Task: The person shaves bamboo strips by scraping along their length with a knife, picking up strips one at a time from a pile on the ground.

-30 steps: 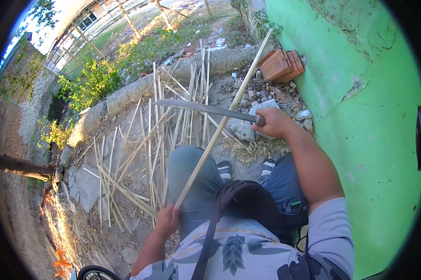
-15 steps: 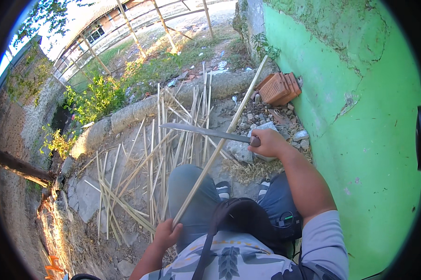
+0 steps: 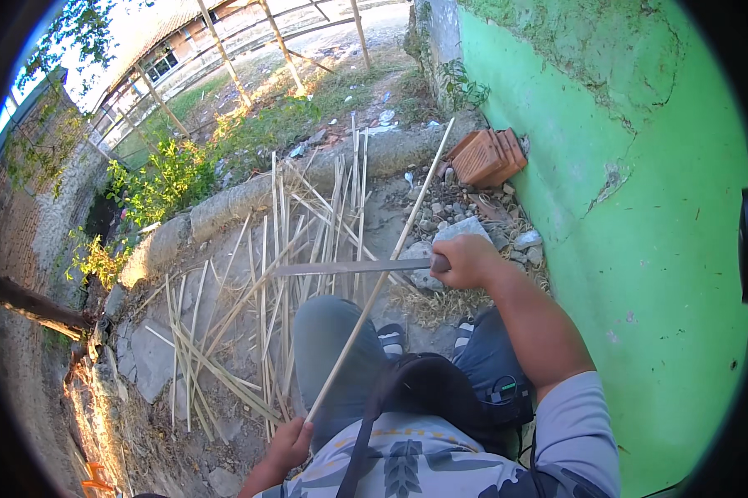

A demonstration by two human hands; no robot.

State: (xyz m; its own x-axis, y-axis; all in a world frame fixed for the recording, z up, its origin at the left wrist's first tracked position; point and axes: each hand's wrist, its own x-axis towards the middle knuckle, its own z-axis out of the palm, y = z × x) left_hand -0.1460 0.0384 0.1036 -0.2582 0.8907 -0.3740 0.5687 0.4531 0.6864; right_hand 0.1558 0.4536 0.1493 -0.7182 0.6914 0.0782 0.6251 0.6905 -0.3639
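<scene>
My left hand (image 3: 288, 442) is closed around the near end of a long, pale bamboo strip (image 3: 341, 358), beside my left knee. The strip slants up and away to the right, its far end in the air before the orange tiles. In my right hand (image 3: 467, 259) is the dark handle of a machete (image 3: 336, 268), its long blade lying nearly level and pointing left. Blade and strip cross not far from the handle; I cannot tell whether they touch. Beyond my left knee, many loose bamboo strips (image 3: 266, 311) lie crisscrossed on the ground.
A green wall (image 3: 631, 274) rises close on my right. Stacked orange roof tiles (image 3: 487, 158) and rubble (image 3: 453, 203) lie at its foot. A low concrete curb (image 3: 224, 210) runs behind the strips, with a leafy bush (image 3: 162, 183) past it. A dark log (image 3: 38, 305) juts in at left.
The machete's tip has swung down toward me, so the blade is now closer to level. The held strip's far end has dropped slightly and moved left. Both hands keep their holds.
</scene>
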